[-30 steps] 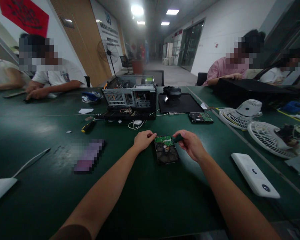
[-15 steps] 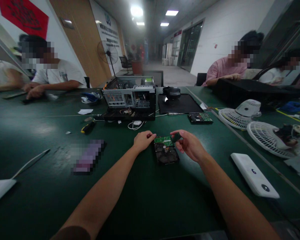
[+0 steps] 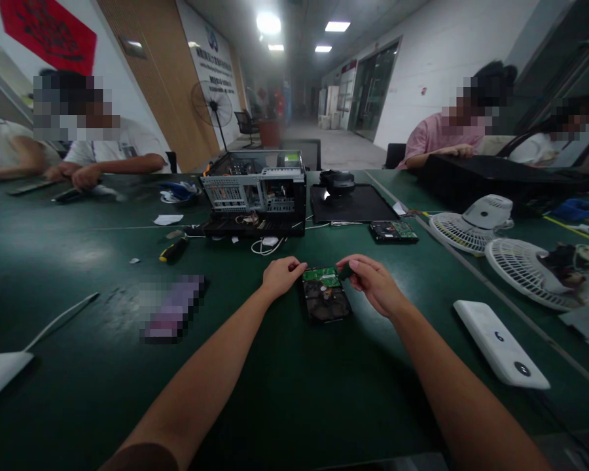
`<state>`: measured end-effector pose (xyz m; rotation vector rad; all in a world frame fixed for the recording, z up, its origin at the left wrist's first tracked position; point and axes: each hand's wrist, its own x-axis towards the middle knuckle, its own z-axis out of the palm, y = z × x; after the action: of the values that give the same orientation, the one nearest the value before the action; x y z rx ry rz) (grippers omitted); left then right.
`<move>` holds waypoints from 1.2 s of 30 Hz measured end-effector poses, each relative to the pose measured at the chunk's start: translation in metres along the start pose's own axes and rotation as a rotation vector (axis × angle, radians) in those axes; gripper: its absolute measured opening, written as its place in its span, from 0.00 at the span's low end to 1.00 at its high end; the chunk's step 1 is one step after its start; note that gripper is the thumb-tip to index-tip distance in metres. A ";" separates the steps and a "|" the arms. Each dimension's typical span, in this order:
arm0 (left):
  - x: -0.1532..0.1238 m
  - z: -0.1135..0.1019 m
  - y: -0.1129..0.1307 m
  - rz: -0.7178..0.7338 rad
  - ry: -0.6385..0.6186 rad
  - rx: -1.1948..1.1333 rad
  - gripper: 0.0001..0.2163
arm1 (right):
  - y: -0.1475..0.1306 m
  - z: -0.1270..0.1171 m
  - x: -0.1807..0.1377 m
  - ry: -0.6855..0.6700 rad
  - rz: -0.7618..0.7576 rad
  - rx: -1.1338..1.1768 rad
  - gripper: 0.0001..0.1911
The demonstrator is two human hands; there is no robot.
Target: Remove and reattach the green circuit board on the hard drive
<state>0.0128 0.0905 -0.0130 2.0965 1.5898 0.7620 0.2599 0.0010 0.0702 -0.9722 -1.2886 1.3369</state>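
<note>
A hard drive [image 3: 326, 301] lies flat on the green table before me, with its green circuit board at the far end and a dark casing nearer. My left hand [image 3: 282, 275] has its fingers curled and closed at the drive's upper left corner, gripping that edge. On the other side, my right hand [image 3: 373, 281] pinches a small dark flat piece [image 3: 345, 271] between thumb and fingers, close to the drive's upper right edge. Blur and size hide what kind of piece it is. Whether it touches the drive I cannot tell.
Beyond my hands stands an opened computer case [image 3: 255, 193]. A second hard drive [image 3: 393, 232] lies right of it, near a black flat panel [image 3: 353, 204]. A yellow-black screwdriver [image 3: 173, 250] and purple phone-like object [image 3: 177, 306] lie left; a white power bank [image 3: 500, 343] right. Co-workers sit opposite.
My right hand's fingers have closed further over the small dark piece, so less of it shows. My left hand and the drive stay in place. A co-worker's hands at left have shifted.
</note>
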 end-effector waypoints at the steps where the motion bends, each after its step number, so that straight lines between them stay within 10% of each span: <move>1: 0.000 0.000 0.000 0.002 0.000 -0.001 0.16 | 0.000 0.000 0.000 -0.005 0.011 0.004 0.11; 36: -0.001 -0.003 0.001 -0.011 -0.004 -0.009 0.16 | -0.005 -0.002 0.000 -0.062 0.104 0.102 0.16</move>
<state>0.0118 0.0890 -0.0102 2.0794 1.5917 0.7591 0.2620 0.0006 0.0746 -0.9446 -1.2172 1.5087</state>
